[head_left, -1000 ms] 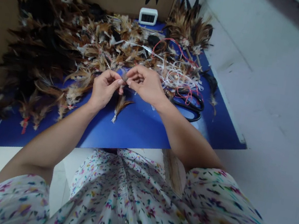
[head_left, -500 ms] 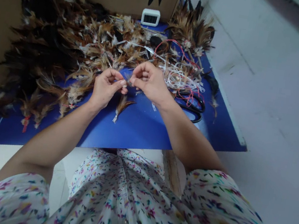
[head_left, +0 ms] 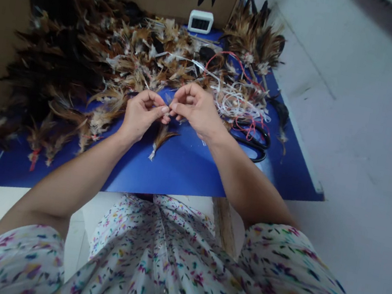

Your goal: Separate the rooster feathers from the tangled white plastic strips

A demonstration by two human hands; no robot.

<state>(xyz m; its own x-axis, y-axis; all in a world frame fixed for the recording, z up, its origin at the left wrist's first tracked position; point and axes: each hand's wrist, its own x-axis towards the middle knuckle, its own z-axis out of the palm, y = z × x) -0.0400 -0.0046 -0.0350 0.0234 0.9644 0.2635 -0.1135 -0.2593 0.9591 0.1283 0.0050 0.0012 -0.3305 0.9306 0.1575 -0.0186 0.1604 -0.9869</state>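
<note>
Over the blue tabletop [head_left: 164,177], my left hand [head_left: 139,115] and my right hand [head_left: 200,110] meet with their fingertips pinched together. Between them is a small, wispy feather [head_left: 169,96], mostly hidden by the fingers. A little brown feather tuft [head_left: 162,137] with a pale tied end lies just below my left fingers. Past my hands spreads a large heap of brown, black and cream feathers [head_left: 131,58]. To the right of my right hand sit a tangle of white string [head_left: 239,99] and scissors with black handles [head_left: 263,153], partly under pink string [head_left: 249,130].
A white digital clock [head_left: 201,21] stands before a cardboard box [head_left: 159,5] at the back. Beside it leans a bunch of brown feathers [head_left: 261,37]. Feathers tied with red string [head_left: 33,159] lie near the left front. The table's right edge borders a pale wall [head_left: 366,120].
My fingertips have come slightly closer together, and less of the small feather shows between them. The whole view has shifted a little to the right.
</note>
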